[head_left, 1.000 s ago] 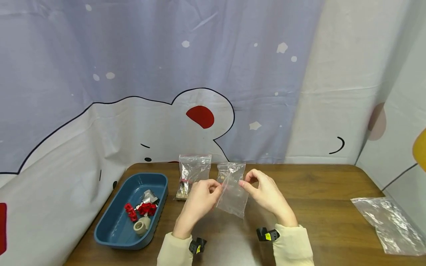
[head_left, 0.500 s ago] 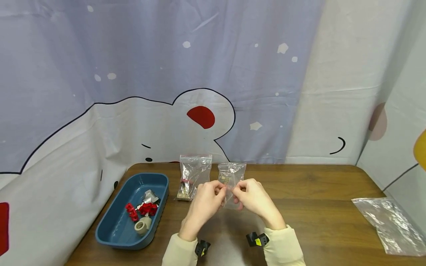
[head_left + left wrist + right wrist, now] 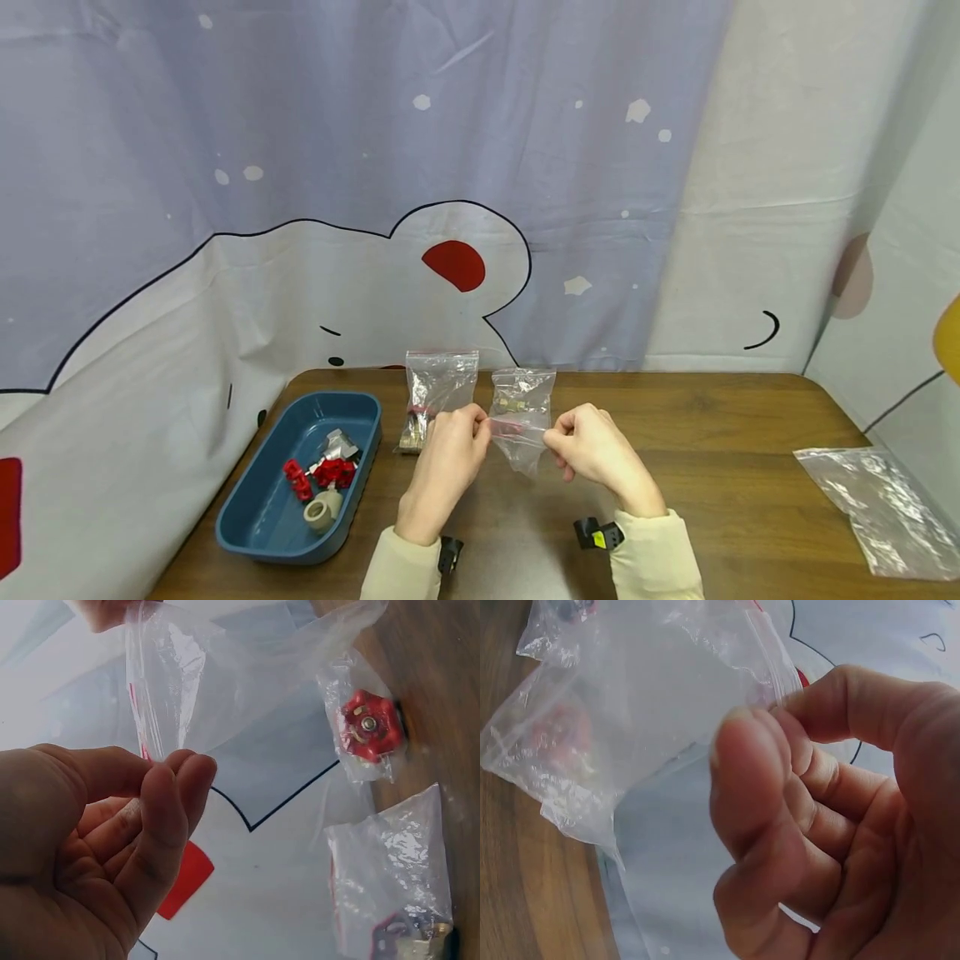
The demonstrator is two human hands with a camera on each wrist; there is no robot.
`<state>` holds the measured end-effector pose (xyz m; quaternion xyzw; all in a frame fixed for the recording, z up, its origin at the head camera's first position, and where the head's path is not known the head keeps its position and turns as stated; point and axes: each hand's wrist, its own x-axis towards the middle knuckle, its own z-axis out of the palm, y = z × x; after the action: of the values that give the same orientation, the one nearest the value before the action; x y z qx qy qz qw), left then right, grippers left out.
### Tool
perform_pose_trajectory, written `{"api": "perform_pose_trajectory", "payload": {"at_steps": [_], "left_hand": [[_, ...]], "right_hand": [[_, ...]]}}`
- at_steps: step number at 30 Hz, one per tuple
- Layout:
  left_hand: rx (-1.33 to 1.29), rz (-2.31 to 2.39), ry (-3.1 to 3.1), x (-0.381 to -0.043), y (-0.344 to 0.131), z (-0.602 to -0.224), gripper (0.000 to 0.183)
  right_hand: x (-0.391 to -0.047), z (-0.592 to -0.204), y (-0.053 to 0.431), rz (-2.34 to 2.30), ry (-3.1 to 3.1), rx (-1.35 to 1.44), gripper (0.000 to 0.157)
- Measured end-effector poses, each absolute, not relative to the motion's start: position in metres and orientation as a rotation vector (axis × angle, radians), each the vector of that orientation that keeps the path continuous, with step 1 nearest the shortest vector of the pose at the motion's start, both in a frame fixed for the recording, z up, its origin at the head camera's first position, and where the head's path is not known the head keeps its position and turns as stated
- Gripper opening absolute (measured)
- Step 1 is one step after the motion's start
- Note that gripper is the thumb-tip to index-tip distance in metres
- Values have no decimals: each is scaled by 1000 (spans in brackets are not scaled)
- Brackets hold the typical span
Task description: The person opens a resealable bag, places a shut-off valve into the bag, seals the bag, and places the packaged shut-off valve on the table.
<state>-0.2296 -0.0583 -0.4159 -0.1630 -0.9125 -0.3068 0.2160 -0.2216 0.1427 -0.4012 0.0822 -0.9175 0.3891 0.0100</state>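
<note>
A clear zip bag [image 3: 522,457] hangs between my two hands, its zip edge stretched from one to the other. My left hand [image 3: 450,454] pinches one end of that edge between thumb and fingertips. At the other end, my right hand [image 3: 600,454] pinches it the same way. No object shows inside this bag. Just behind it on the table lies a filled zip bag [image 3: 525,383] with a red valve handwheel [image 3: 369,726] and brass-coloured metal. Left of that lies another filled zip bag [image 3: 441,387], also with red and brass-coloured parts.
A blue tray [image 3: 251,533] stands on the left of the wooden table [image 3: 712,475]. It holds red parts [image 3: 332,472], a beige pipe fitting [image 3: 318,512] and a silvery piece [image 3: 339,444]. More clear bags [image 3: 881,508] lie at the right edge. A printed curtain [image 3: 585,167] hangs behind.
My hands first came together at the bag, then drew apart again. The bag's zip edge, earlier slanted or bunched, now runs nearly straight across between them.
</note>
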Motion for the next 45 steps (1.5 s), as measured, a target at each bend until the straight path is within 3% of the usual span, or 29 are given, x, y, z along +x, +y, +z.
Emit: {"api": "perform_pose_trajectory", "payload": {"at_steps": [13,20,29,45], "left_hand": [[-608,-1157,-2608,-225,-61,-414,13],[-661,-1186,-2650,-224,-65,-411,11],[-758,-1157,-2710,-223,-65,-408,13],[-785,-1199,-2696,-225,-72,-406,13]], "right_hand": [[-220,-394,166,1431,-2781,395,26],[-228,-400,174,1368,-2632,596,4],[-236,-413,179,1300,-2675,853,27],[-242,-423,181,1533,-2622,884,15]]}}
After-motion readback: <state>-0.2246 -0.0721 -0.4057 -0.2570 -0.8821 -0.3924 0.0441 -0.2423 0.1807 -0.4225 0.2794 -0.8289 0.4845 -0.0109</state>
